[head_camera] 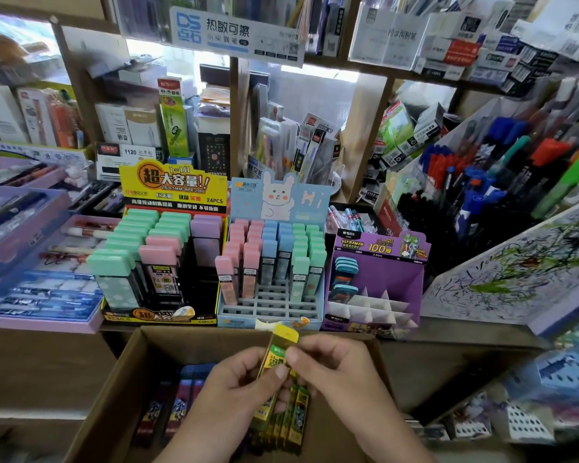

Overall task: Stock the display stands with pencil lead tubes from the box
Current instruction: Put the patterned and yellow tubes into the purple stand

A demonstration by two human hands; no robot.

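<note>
Grips: left hand (pixel 238 385) and right hand (pixel 338 372) both pinch one yellow flat plastic lead tube (pixel 283 339), lower centre, above brown cardboard box (pixel 124 372). Three stands mid-frame: yellow-black stand (pixel 173 187), pale blue stand (pixel 244 198), purple stand (pixel 391 275).

I see the left hand (pixel 238 385) and the right hand (pixel 341 372) come in from below and meet, thumbs almost touching. On both the fingers are curled, and both thumbs press on one yellow tube (pixel 279 350), pinched upright between them.
</note>
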